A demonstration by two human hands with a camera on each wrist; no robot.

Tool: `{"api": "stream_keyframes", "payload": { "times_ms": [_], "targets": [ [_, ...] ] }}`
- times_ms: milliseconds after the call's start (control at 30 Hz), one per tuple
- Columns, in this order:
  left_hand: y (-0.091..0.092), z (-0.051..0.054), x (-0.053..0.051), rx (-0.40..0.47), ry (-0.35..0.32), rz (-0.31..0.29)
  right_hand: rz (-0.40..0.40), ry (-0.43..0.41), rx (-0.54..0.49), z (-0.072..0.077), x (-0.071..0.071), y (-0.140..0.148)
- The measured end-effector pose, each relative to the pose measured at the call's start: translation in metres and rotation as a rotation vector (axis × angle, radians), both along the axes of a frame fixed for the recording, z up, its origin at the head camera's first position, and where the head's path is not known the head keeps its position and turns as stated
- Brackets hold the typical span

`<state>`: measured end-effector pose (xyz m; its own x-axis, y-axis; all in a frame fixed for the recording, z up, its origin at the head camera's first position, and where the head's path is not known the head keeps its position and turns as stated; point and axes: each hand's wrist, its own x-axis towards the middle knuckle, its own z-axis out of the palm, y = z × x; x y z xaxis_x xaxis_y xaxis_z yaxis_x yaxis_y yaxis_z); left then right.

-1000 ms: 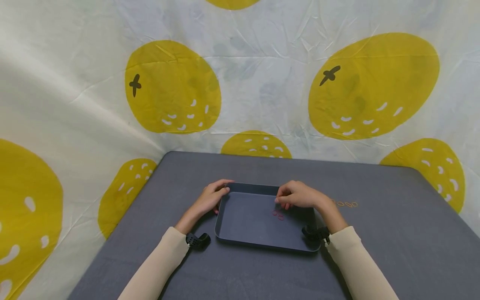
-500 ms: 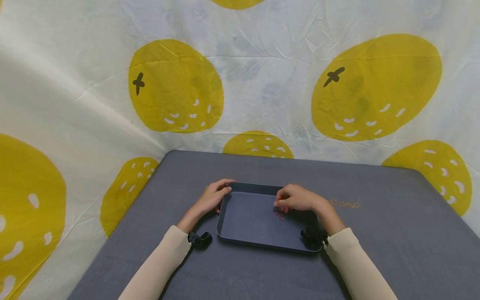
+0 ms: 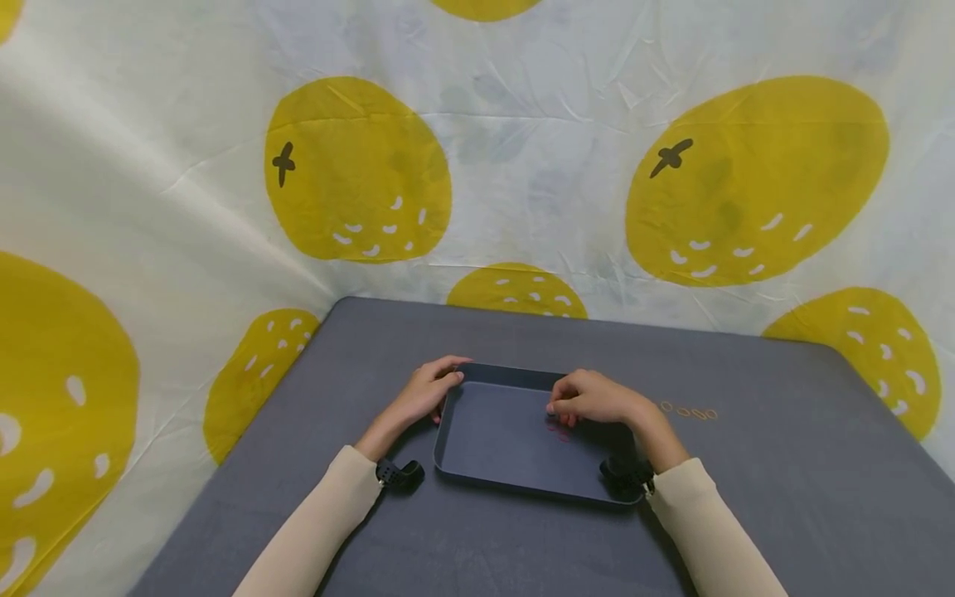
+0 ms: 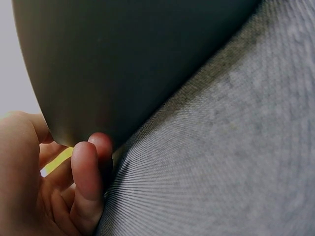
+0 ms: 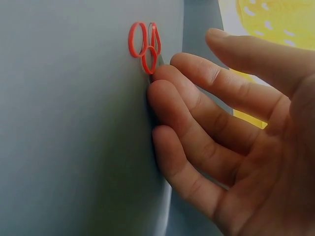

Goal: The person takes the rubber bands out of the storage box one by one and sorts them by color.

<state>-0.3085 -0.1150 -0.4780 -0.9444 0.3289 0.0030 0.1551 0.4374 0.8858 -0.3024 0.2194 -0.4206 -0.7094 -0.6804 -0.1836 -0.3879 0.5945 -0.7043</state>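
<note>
left hand (image 3: 421,393) gripping tray (image 3: 485,439); right hand (image 3: 593,397), relaxed, beside red bands (image 5: 146,48): brushing fingertips, i judge, could scatter them.

The table (image 3: 537,547) is grey, and its surface shows fine ribs like those of a cloth. It reaches out on every side of the tray (image 3: 485,435), which lies upon it with the open face up. The two far corners of the table, well beyond the tray, are rounded. To the right of the tray, near its far half, a row of small orange rings (image 3: 698,413) lies directly on the table. Four can be counted, just beside one another; whether they touch is too small to tell. Close along the tray, the table is darker from shadow.
</note>
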Motion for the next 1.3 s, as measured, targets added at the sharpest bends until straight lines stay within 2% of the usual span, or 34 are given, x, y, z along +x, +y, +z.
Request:
{"api": "stream_keyframes", "payload": {
  "times_ms": [367,900,1300],
  "targets": [
    [-0.0025,-0.0004,0.0013,0.017,-0.009,0.022,0.033,-0.012,-0.014,0.0032,0.0007,-0.0046],
    [-0.0006,0.0012,0.0016,0.013,-0.011,0.021,-0.026,0.047,0.065,-0.0028,0.0028,-0.0074],
    [0.0007,-0.0005,0.0000,0.001,-0.004,0.011,-0.029,0.048,0.067,-0.0012,0.0054,-0.0069]
  ]
}}
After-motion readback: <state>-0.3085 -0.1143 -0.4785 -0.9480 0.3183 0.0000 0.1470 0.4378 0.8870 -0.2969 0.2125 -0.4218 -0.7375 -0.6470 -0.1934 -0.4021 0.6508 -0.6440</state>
